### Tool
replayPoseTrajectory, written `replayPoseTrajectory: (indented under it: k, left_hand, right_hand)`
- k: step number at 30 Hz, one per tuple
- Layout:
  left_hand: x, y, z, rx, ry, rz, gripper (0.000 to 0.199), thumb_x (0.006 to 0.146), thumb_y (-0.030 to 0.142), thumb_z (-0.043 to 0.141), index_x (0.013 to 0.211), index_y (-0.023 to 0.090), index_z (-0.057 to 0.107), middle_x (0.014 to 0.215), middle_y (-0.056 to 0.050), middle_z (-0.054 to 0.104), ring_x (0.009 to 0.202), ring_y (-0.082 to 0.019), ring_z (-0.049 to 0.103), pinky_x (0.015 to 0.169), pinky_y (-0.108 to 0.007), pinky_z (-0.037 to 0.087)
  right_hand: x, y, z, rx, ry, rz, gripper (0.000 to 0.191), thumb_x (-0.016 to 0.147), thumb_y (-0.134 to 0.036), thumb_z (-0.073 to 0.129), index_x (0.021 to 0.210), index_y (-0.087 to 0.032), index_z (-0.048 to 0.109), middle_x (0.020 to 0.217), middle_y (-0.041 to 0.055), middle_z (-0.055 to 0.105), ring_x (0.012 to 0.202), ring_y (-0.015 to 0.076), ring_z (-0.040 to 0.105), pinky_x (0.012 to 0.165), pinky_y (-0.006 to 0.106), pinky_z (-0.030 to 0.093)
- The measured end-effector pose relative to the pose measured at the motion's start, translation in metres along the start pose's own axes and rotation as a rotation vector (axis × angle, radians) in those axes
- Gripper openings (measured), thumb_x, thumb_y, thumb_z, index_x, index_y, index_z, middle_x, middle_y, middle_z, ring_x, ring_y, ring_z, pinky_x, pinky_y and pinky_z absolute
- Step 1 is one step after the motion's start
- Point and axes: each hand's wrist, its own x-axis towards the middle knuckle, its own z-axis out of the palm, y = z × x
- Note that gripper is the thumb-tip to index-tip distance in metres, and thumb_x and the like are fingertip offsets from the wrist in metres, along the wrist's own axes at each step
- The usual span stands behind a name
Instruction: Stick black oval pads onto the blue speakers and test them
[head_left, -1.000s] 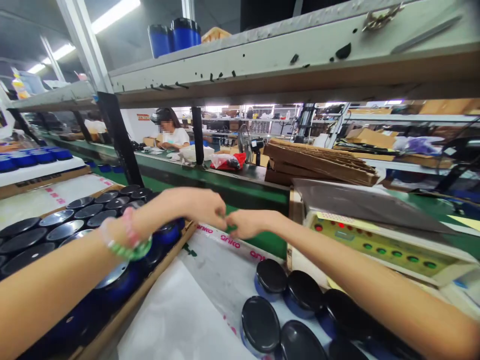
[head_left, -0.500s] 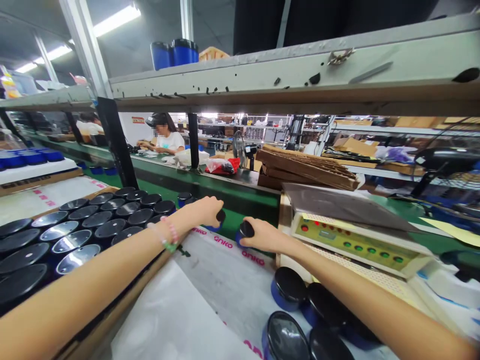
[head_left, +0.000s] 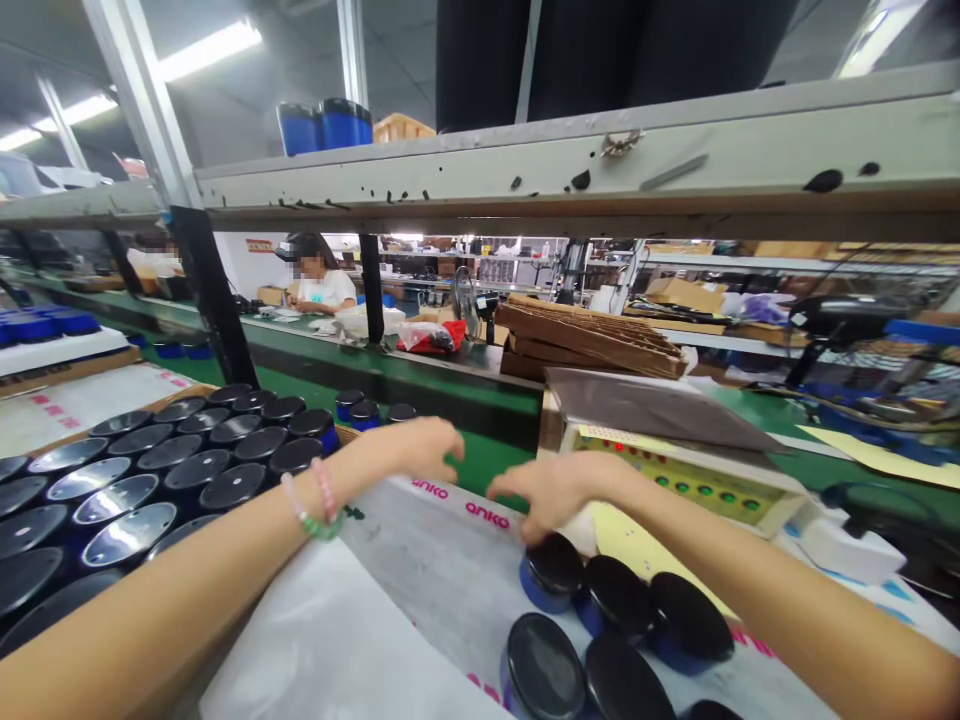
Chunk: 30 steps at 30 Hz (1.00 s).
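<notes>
My left hand (head_left: pixel 433 448) is empty over the near edge of the green conveyor (head_left: pixel 484 455), its fingers curled a little but apart. Just beyond it stand several small blue jars with black lids, among them a jar (head_left: pixel 401 412) right behind my wrist. My right hand (head_left: pixel 553 488) has its fingers spread and holds nothing that I can see. Its thumb hangs close above a black-lidded blue jar (head_left: pixel 553 568), the nearest in a group on the printed white sheet (head_left: pixel 435 560). Whether it touches that lid, I cannot tell.
Rows of black-lidded jars (head_left: pixel 232 485) fill a carton at left. A control box (head_left: pixel 682 480) with green buttons stands at right. Cardboard dividers (head_left: pixel 592 335) lie behind it. A shelf (head_left: pixel 465 185) crosses above. Another person (head_left: pixel 330 290) sits across the line.
Both hands have let go of the jars they held by the conveyor. My right hand has drawn back right toward the group of jars. The view has shifted slightly right.
</notes>
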Motion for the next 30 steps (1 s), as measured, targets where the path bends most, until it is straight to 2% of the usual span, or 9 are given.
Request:
replayPoseTrajectory:
  k: [3,7,9,12,14,21,26,28,30]
  left_hand:
    - [-0.031,0.066,0.031,-0.093,-0.153,0.24,0.062,0.061,0.064,0.069,0.11,0.028,0.061,0.1,-0.001,0.07,0.08,-0.022,0.067,0.061,-0.028,0.053]
    - [-0.045,0.114,0.06,-0.028,-0.076,0.424,0.046,0.065,0.051,0.069,0.093,0.014,0.066,0.084,-0.011,0.071,0.071,-0.027,0.067,0.061,-0.032,0.051]
    - [-0.033,0.102,0.053,-0.061,-0.094,0.373,0.039,0.063,0.048,0.072,0.086,0.017,0.067,0.079,-0.006,0.071,0.067,-0.023,0.066,0.058,-0.028,0.05]
    - [0.0,0.054,0.031,-0.041,-0.072,0.174,0.038,0.064,0.047,0.076,0.086,0.017,0.066,0.082,-0.005,0.069,0.071,-0.021,0.065,0.063,-0.029,0.052]
    - [0.024,0.02,0.022,0.006,0.023,0.027,0.033,0.084,0.039,0.063,0.105,0.015,0.06,0.103,-0.007,0.064,0.089,-0.021,0.063,0.079,-0.039,0.051]
    - [0.065,-0.039,0.042,0.011,0.18,-0.154,0.035,0.09,0.032,0.057,0.121,0.017,0.052,0.124,-0.009,0.054,0.107,-0.024,0.056,0.089,-0.047,0.048]
    - [0.052,-0.027,0.028,-0.041,0.281,-0.134,0.037,0.09,0.032,0.056,0.124,0.018,0.05,0.133,-0.01,0.047,0.118,-0.028,0.048,0.097,-0.053,0.039]
    - [0.036,0.002,0.025,-0.09,0.309,-0.019,0.032,0.091,0.03,0.052,0.122,0.019,0.052,0.132,-0.009,0.048,0.12,-0.026,0.046,0.102,-0.049,0.035]
    - [0.013,0.044,0.034,-0.152,0.266,0.177,0.024,0.09,0.031,0.051,0.113,0.025,0.059,0.119,-0.003,0.059,0.112,-0.019,0.053,0.101,-0.031,0.038]
  right_hand:
    - [-0.04,0.003,0.024,-0.05,-0.09,0.046,0.069,0.053,-0.031,0.078,0.119,-0.023,0.06,0.105,0.0092,0.065,0.084,0.0306,0.066,0.062,0.035,0.048]
    - [-0.045,0.009,0.043,-0.048,0.02,0.038,0.066,0.059,-0.029,0.074,0.121,-0.024,0.055,0.11,0.0077,0.06,0.089,0.0263,0.062,0.069,0.033,0.047]
    - [-0.033,0.019,0.04,-0.031,0.117,0.041,0.06,0.066,-0.031,0.073,0.122,-0.023,0.052,0.109,0.0059,0.06,0.093,0.0233,0.06,0.075,0.033,0.048]
    - [-0.006,0.032,0.031,-0.023,0.268,0.117,0.046,0.084,-0.033,0.063,0.125,-0.019,0.048,0.119,0.0082,0.055,0.101,0.0227,0.057,0.084,0.041,0.048]
    - [0.017,0.034,0.028,-0.013,0.326,0.185,0.038,0.09,-0.034,0.057,0.123,-0.018,0.05,0.122,0.0088,0.054,0.102,0.0224,0.057,0.084,0.044,0.049]
    - [0.071,0.009,0.017,0.048,0.333,0.169,0.033,0.091,-0.033,0.056,0.119,-0.017,0.054,0.118,0.0079,0.057,0.098,0.0207,0.06,0.081,0.041,0.051]
    - [0.013,0.023,0.001,0.041,0.248,0.062,0.039,0.086,-0.028,0.062,0.122,-0.019,0.053,0.127,0.0086,0.053,0.107,0.0235,0.056,0.089,0.044,0.046]
    - [-0.029,0.034,0.004,0.032,0.17,0.079,0.052,0.068,-0.022,0.075,0.117,-0.025,0.06,0.117,0.0052,0.061,0.096,0.0231,0.061,0.082,0.037,0.049]
    - [-0.067,0.044,0.017,0.015,0.149,0.147,0.067,0.045,-0.017,0.083,0.109,-0.029,0.066,0.104,0.0024,0.066,0.079,0.0223,0.065,0.069,0.031,0.05]
